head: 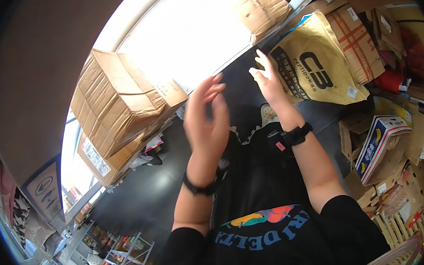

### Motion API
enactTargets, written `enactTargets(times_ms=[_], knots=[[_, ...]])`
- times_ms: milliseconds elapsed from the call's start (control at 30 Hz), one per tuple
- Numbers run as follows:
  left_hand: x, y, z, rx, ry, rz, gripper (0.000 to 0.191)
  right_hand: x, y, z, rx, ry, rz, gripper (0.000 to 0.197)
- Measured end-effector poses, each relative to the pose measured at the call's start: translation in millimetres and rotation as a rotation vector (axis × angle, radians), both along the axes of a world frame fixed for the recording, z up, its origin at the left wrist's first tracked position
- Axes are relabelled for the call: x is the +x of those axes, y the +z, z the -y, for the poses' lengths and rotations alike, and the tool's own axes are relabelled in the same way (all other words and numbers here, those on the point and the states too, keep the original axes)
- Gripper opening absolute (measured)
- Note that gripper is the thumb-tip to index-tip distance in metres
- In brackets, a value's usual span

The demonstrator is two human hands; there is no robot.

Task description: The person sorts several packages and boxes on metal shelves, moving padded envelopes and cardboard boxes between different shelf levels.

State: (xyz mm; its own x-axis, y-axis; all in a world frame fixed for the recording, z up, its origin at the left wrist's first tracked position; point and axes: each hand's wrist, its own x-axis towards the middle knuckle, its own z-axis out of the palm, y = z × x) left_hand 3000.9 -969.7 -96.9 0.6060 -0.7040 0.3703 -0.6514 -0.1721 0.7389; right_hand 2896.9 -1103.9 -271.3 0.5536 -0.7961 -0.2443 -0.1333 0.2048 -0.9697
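Note:
Both hands are raised in front of my body near the edge of a brightly lit white table (187, 31). My left hand (208, 113), somewhat blurred, has its fingers curled loosely with nothing in them; cardboard boxes (117, 103) lie to its left. My right hand (268, 79) holds nothing, its fingers apart, beside a large yellow woven sack (316, 65) with printing on it. Each wrist wears a black band. Another cardboard box (261, 5) rests at the table's far right corner.
On the right, a cardboard box with red tape (356, 42) stands behind the sack, and flattened cartons (385, 146) are piled below it. A metal shelf rack (123, 263) with goods stands at the lower left. Dark floor (145, 192) shows between the table and the rack.

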Motion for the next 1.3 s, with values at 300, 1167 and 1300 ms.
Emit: enactTargets(times_ms=[300,1167,1300], knots=[[129.7,54.5,-150.6,0.029,0.62,-0.051,0.047,103.1,104.5,-91.4,0.203,0.466,0.227,0.064],[146.0,131.7,-330.3,-0.411,0.935,-0.305,0.052,227.5,215.1,-320.7,-0.089,0.729,0.43,0.054],[171.9,112.3,-367.9,-0.466,0.962,-0.236,0.047,229.7,225.6,-345.6,-0.149,0.797,0.408,0.054]])
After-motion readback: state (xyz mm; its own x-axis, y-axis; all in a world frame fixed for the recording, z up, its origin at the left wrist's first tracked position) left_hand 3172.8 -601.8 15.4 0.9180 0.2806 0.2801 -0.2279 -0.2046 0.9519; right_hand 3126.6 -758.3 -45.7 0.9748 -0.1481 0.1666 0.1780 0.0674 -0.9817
